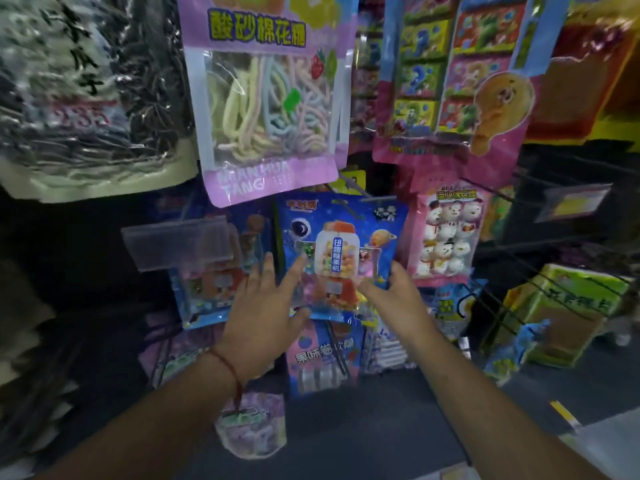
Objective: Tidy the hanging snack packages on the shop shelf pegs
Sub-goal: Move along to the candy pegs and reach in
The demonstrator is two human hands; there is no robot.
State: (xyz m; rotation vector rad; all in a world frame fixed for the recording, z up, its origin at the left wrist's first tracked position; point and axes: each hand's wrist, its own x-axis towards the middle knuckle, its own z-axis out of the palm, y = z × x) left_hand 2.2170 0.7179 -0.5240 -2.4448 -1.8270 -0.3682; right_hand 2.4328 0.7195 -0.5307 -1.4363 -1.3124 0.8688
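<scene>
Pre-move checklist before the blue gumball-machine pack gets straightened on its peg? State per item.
1. Right hand grips the blue pack at its lower right edge: ok.
2. Left hand open, fingertips on the pack's front: ok.
3. Pack's hang hole seated on its peg: cannot tell, blurred.
4. Pack hangs straight: not ok, slightly tilted.
5. Snowman pack to its right overlapped by the blue pack's edge: not ok.

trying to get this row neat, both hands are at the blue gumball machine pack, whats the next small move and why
Probably square the blue gumball pack on its peg. The right hand grips its lower right edge, the left hand lies open with fingers against its left side, and the pack hangs slightly tilted between the snowman pack and the blue pack on its left.
</scene>
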